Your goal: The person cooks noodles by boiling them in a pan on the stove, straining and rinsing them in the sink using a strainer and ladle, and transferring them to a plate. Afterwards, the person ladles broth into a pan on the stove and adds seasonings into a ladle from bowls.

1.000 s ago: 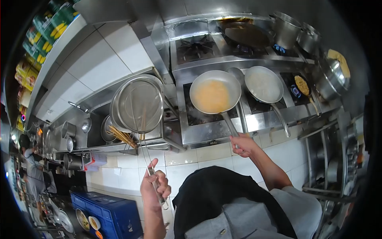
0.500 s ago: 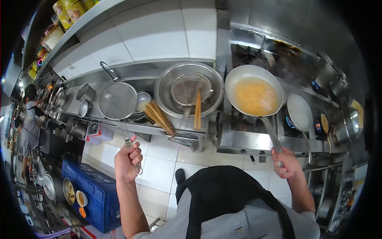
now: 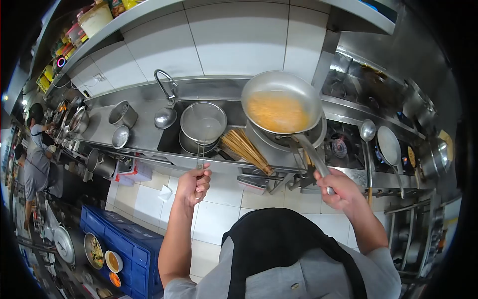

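My left hand (image 3: 194, 187) is closed around the handle of a round mesh strainer (image 3: 203, 119), which is over the sink area above another round metal vessel (image 3: 188, 144). My right hand (image 3: 339, 189) grips the long metal handle of a frying pan (image 3: 281, 81). Inside the pan lies an orange-yellow, noodle-like mass (image 3: 278, 112) in liquid. The pan hangs tilted above a wide metal bowl (image 3: 321, 132), hiding most of it. Between strainer and bowl lies a bamboo whisk brush (image 3: 246, 151).
A faucet (image 3: 167, 84) rises behind the sink. To the right, the stove carries a ladle (image 3: 367, 132) and a white pan (image 3: 388, 144), near a burner (image 3: 339, 147). A blue crate (image 3: 142, 256) stands at lower left. Another person (image 3: 40, 159) works at far left.
The frying pan has left the burner and moved left over the wide bowl. The strainer is now lower and closer to the sink. My view has shifted left.
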`<state>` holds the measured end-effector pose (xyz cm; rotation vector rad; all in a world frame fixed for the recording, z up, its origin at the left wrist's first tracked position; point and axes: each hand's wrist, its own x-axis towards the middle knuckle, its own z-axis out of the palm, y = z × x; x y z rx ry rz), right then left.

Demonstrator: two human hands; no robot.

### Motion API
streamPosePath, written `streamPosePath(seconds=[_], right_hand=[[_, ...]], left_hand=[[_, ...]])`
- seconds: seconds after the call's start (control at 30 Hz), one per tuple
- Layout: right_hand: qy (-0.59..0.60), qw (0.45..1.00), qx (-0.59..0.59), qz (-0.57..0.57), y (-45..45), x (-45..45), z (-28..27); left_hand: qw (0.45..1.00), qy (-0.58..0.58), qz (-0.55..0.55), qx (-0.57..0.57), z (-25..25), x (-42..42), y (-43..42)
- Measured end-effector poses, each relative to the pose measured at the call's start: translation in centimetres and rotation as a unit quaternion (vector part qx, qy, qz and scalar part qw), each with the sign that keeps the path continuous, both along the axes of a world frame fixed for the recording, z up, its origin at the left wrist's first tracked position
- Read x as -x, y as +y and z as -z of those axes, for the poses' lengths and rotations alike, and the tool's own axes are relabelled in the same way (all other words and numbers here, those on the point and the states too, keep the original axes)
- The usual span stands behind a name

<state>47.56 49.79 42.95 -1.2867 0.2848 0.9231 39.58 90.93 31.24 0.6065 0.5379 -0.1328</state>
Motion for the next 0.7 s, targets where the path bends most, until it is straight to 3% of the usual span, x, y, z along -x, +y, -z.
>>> streamPosePath(seconds=[0.23, 0.33, 0.47, 0.7], right_hand=[[-0.021, 0.994, -0.002, -0.106, 10.7, -3.6, 1.9], [-0.044, 0.995, 0.031, -0.088, 14.7, -4.3, 2.1], [-0.102, 0.978, 0.085, -0.159, 18.0, -6.6, 5.1], [-0.165, 0.957, 0.147, -0.187, 21.6, -7.3, 7.0]], left_hand=[[1.0, -0.013, 0.011, -0.026, -2.0, -0.6, 2.7], [0.999, -0.02, 0.009, -0.034, -1.7, -0.8, 3.7], [1.0, -0.025, -0.001, 0.003, -0.8, -1.3, 4.3], [0.993, -0.03, -0.008, 0.118, 1.5, -3.0, 4.4]])
